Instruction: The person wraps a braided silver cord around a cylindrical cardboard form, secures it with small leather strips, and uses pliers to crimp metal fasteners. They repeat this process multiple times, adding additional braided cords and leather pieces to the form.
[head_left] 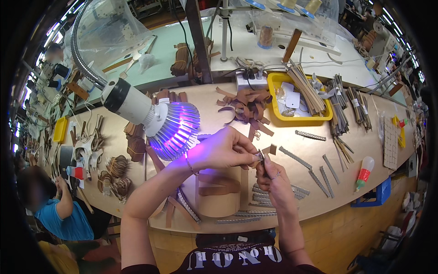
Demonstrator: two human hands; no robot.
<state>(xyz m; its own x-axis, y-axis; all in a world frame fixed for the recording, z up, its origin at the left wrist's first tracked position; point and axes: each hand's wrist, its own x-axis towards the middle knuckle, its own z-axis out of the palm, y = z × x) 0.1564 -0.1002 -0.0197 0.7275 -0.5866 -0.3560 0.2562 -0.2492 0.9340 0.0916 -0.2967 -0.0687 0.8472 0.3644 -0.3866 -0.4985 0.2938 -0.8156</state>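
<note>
My two hands meet above the middle of the bench. My left hand (233,150) is closed in a pinch, its thumb and forefinger at a small greyish piece (260,155) that is too small to name. Against that piece, the thumb and fingers of my right hand (273,176) are pressed together on a narrow strip. A brown leather-like end (273,149) shows just beyond the right thumb. Below my hands lie a round tan block (219,205) with a brown strip (221,187) across it, and several grey braided strips (262,199), partly hidden by my right forearm.
A lit lamp (173,130) on a bendable arm hangs close over my left wrist. A heap of brown strips (246,105) and a yellow tray (301,119) lie farther back. Loose braided strips (295,157) and a bottle (364,174) are at right. A co-worker (68,210) sits at left.
</note>
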